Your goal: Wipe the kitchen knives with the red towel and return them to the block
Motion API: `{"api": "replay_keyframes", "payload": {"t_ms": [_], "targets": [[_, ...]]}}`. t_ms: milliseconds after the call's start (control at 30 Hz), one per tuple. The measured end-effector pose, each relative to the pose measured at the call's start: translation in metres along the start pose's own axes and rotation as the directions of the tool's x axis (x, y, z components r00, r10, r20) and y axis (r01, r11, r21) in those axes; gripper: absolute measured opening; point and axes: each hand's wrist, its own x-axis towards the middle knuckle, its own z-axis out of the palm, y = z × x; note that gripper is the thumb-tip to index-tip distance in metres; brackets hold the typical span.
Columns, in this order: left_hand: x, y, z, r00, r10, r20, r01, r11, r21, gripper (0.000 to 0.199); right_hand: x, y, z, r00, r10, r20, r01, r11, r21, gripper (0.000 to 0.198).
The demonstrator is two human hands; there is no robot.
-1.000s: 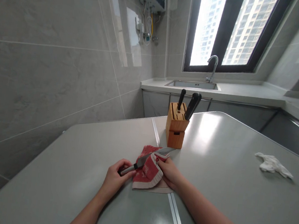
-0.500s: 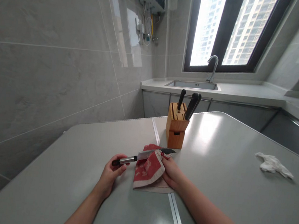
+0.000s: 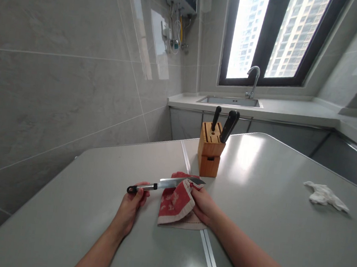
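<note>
Leftward goes the knife (image 3: 165,183) since the frame half a second ago: its black-and-silver handle now sits farther from the red towel (image 3: 174,205), and a longer stretch of bare blade shows between the two. The left hand (image 3: 128,213) has shifted with it, while the right hand (image 3: 203,205) has stayed almost where it was.

The left fingers grasp the handle, thumb on the near side, the looped black end poking out past the hand. The right fingers are closed on the towel, pinching its white-edged fold up against the blade; the dark tip emerges beyond the cloth on the right. The towel's lower part spreads on the pale counter (image 3: 96,188), across the metal strip (image 3: 211,260) that divides it.

Just beyond the blade stands a wooden knife block (image 3: 209,164), with black handles (image 3: 230,126) rising from its slots. Well off to the right lies a crumpled white tissue (image 3: 325,196). Farther back — under the window (image 3: 265,36) — are a sink (image 3: 214,99) and its curved tap (image 3: 257,78).
</note>
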Motion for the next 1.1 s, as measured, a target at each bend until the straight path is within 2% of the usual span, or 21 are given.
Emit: {"api": "replay_keyframes", "payload": {"t_ms": [233, 467, 733, 1100], "targets": [[-0.001, 0.003, 0.004, 1.000, 0.018, -0.016, -0.019, 0.996, -0.091, 0.039, -0.004, -0.003, 0.006, 0.999, -0.010, 0.034, 0.010, 1.000, -0.010, 0.039], [-0.001, 0.005, 0.006, 0.999, 0.032, -0.025, -0.036, 0.987, -0.155, 0.035, -0.002, 0.000, 0.003, 0.999, 0.006, -0.037, -0.006, 1.000, 0.002, 0.037], [0.005, 0.000, -0.001, 0.997, -0.001, -0.079, -0.020, 0.962, -0.272, 0.036, -0.003, 0.000, 0.003, 1.000, -0.002, -0.021, 0.002, 1.000, -0.003, 0.037], [0.009, 0.000, -0.005, 0.994, -0.055, -0.096, 0.008, 0.903, -0.430, 0.022, -0.002, 0.002, 0.002, 1.000, -0.006, -0.007, 0.006, 1.000, -0.011, 0.037]]}}
